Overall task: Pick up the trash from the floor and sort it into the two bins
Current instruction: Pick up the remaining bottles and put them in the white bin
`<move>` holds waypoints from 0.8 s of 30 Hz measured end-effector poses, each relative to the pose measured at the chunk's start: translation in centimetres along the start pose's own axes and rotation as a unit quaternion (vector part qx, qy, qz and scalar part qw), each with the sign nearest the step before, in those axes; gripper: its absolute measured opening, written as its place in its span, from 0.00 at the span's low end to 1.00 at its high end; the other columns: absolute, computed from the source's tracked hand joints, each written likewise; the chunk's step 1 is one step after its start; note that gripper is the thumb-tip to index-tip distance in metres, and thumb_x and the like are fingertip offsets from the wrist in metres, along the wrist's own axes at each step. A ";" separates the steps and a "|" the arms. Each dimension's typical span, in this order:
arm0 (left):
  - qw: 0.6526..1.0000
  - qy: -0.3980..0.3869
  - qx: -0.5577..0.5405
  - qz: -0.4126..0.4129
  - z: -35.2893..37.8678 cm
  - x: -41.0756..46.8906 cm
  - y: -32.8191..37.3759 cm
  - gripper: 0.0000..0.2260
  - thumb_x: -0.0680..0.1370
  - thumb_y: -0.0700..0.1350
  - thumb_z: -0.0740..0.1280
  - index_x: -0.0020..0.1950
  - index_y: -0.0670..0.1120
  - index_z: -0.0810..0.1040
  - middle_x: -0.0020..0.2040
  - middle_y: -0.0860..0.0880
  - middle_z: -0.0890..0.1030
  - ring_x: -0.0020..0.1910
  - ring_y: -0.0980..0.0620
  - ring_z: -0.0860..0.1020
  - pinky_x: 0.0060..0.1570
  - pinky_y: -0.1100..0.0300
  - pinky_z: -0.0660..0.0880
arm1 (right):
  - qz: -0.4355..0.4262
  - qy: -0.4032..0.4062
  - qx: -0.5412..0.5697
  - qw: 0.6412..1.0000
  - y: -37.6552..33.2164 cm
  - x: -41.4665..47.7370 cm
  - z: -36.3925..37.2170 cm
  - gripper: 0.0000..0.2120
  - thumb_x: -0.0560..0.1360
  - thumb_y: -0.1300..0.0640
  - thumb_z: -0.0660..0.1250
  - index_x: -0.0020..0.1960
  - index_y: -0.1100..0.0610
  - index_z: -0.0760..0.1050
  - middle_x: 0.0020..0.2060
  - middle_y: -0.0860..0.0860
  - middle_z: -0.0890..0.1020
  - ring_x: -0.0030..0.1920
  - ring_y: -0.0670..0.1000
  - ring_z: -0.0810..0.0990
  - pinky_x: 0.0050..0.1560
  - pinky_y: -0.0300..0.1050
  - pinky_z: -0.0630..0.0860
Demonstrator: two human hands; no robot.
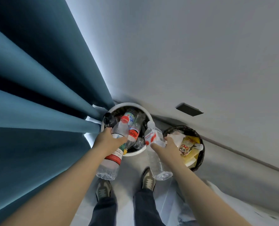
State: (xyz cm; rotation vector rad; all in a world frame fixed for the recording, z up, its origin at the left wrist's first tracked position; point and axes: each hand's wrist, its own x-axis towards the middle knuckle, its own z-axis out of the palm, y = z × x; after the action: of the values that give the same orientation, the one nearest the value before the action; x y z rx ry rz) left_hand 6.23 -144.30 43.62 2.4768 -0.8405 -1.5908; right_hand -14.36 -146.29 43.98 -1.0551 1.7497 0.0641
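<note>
My left hand (108, 141) grips a clear plastic bottle with a red cap and red label (113, 158), held neck-first over the white bin (135, 153). My right hand (167, 148) grips a second clear bottle with a white cap and a red-and-white label (153, 137), its neck toward the white bin's right rim. The white bin holds several plastic bottles, one with a red label (133, 133). To its right stands a dark bin (201, 152) filled with wrappers, tissue and yellow packaging (188, 148).
A blue curtain (37, 88) hangs close on the left, touching the white bin. A grey wall with a dark socket plate (189, 109) rises behind both bins. My two shoes (102, 190) stand on the pale floor just before the bins.
</note>
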 end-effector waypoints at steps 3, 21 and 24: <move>1.000 -0.005 -0.002 -0.007 1.7 2.8 -0.6 0.26 0.71 0.53 0.72 0.65 0.45 0.69 0.53 0.46 0.76 0.44 0.47 0.78 0.36 0.60 0.73 | 0.020 -0.007 -0.021 1.000 1.4 3.0 1.3 0.28 0.73 0.49 0.68 0.68 0.57 0.64 0.56 0.53 0.76 0.50 0.53 0.76 0.48 0.48 0.74; 0.981 0.081 0.157 0.077 7.2 14.4 -0.8 0.25 0.71 0.55 0.72 0.60 0.42 0.71 0.59 0.40 0.75 0.56 0.40 0.75 0.47 0.56 0.70 | 0.008 -0.016 -0.047 0.999 4.3 14.6 8.1 0.29 0.76 0.47 0.65 0.72 0.58 0.62 0.62 0.58 0.74 0.57 0.57 0.75 0.49 0.45 0.69; 0.979 0.088 0.162 0.090 7.6 15.8 -0.8 0.26 0.70 0.55 0.73 0.60 0.42 0.70 0.59 0.39 0.75 0.56 0.40 0.76 0.51 0.52 0.73 | 0.005 -0.008 -0.056 0.998 4.3 15.6 8.7 0.30 0.78 0.47 0.63 0.74 0.59 0.59 0.66 0.59 0.71 0.64 0.59 0.72 0.50 0.44 0.65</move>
State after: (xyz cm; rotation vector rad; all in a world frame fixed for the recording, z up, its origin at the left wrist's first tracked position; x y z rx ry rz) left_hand 4.93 -149.60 26.93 2.6064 -1.3445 -1.2396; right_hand -11.84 -148.95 25.99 -1.1238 1.7535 0.1778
